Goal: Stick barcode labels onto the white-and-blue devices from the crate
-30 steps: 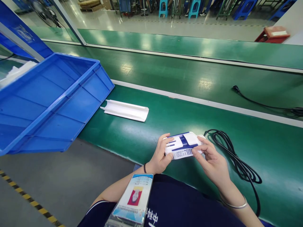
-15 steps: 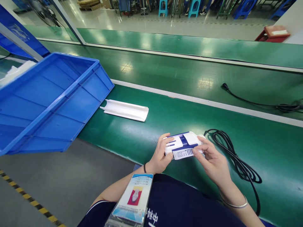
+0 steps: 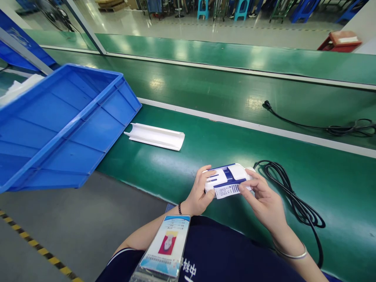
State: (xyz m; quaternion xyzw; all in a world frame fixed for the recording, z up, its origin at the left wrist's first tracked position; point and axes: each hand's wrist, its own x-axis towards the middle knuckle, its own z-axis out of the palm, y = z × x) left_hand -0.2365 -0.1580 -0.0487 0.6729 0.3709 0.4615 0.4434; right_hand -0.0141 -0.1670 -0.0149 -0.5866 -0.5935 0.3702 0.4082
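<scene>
A white-and-blue plastic device (image 3: 219, 175) with rounded ends is held above the green bench, close to my body. My left hand (image 3: 200, 192) grips its left end, thumb in front and fingers over the top. A white printed label (image 3: 226, 190) with a barcode lies along the device's near side. My right hand (image 3: 263, 197) is closed at the other end, its thumb on the label's right corner and its fingers against the device. A coiled black cable (image 3: 289, 192) lies on the bench beside my right hand; its upper end runs behind the fingers toward the device.
A white trough-shaped plastic piece (image 3: 157, 136) lies on the green bench (image 3: 141, 164). At the left, a large blue crate (image 3: 67, 129) stands tilted. Beyond the pale divider strip (image 3: 188, 113), another black cable with a plug (image 3: 296, 119) lies on the green belt.
The far black cable with its plug has shifted left along the belt. Both hands, the device and its label look almost unmoved.
</scene>
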